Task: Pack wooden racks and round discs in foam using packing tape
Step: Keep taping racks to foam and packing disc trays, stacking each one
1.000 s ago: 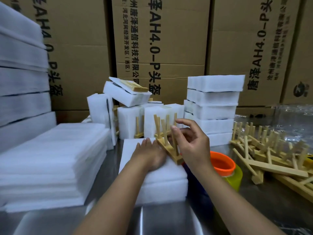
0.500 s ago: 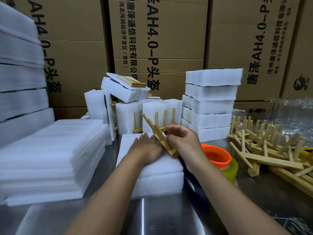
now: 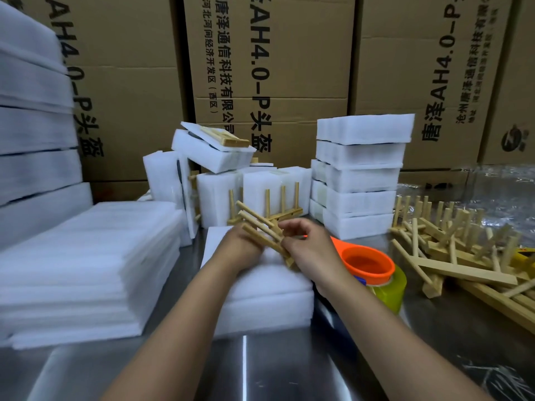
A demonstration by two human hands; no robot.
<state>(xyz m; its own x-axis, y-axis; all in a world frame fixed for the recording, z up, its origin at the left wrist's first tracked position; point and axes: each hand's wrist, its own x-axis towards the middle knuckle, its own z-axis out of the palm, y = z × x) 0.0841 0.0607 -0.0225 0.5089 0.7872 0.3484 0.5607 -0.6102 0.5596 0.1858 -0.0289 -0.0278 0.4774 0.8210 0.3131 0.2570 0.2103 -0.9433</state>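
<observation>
**Head view: wooden rack held over foam block, packing bench**

Item 1. Wooden rack (image 3: 262,231), centre of frame: a slat base with pegs, tilted so the pegs point to the upper left. Held in the air just above the foam block (image 3: 260,296), which lies on the metal table (image 3: 289,369) at lower centre.

Item 2. Right hand (image 3: 311,250), centre right: fingers curled and closed around the lower end of the rack's base.

Item 3. Left hand (image 3: 238,246), centre: fingers together, lying against the underside of the rack above the foam block; whether it grips the rack cannot be told.

Item 4. Packing tape roll (image 3: 376,277), yellowish with an orange core, standing on the table just right of the foam block, partly behind the right wrist.

Item 5. Pile of loose wooden racks (image 3: 463,256), right edge of frame, lying jumbled.

Item 6. Stack of foam sheets (image 3: 86,264), left of frame, flat on the table.

Item 7. Wrapped foam packs (image 3: 359,175), stacked five high, upper centre right; more packs (image 3: 214,150) lean and stand at upper centre, one bare rack (image 3: 278,206) upright before them.

Item 8. Cardboard boxes (image 3: 289,68), printed, across the top.
</observation>
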